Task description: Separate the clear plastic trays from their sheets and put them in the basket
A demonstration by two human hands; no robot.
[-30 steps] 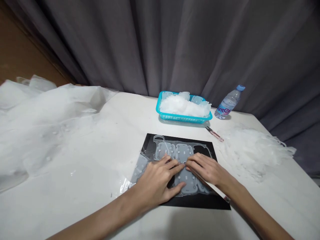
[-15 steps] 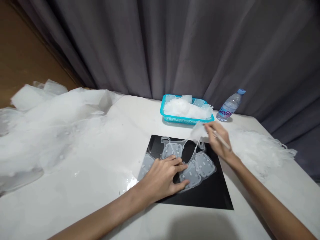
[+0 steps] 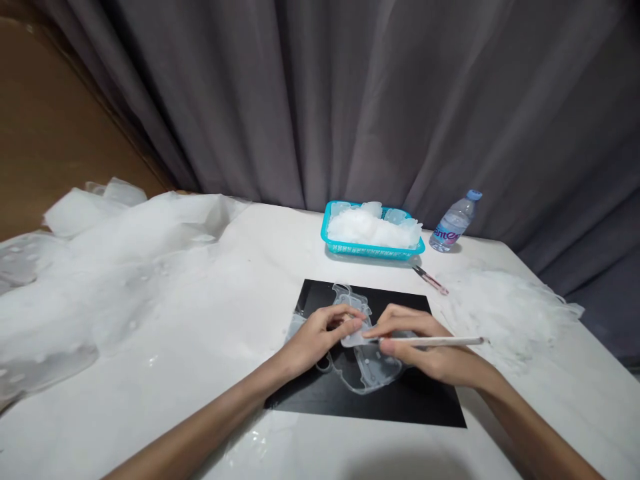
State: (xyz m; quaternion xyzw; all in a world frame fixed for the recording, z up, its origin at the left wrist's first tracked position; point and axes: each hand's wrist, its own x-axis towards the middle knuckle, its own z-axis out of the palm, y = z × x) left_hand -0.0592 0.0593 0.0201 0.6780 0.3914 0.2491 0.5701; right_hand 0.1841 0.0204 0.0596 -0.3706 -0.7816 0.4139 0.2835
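Observation:
My left hand (image 3: pixel 327 331) pinches a small translucent plastic piece (image 3: pixel 354 340) between thumb and fingers, above a black mat (image 3: pixel 320 403). Closed around a slim white pen-like tool (image 3: pixel 445 341), my right hand (image 3: pixel 425 337) meets the same piece with its fingertips. The tool's working tip is too small to make out. Beneath both hands lies a clear moulded plastic sheet (image 3: pixel 375 370) with rounded panels and thin frames, partly hidden by the fingers.
A turquoise basket (image 3: pixel 373 251) heaped with translucent pieces stands at the back. Right of it are a water bottle (image 3: pixel 453 223) and a pink-handled cutter (image 3: pixel 433 281). Clear scraps (image 3: pixel 510 313) pile up at right; a large heap of plastic sheets (image 3: pixel 125 247) covers the left.
My right hand has come back from near the basket to the mat, uncovering the pink-handled cutter. My left hand has lifted from pressing the sheet and now pinches a piece. The sheet has shifted.

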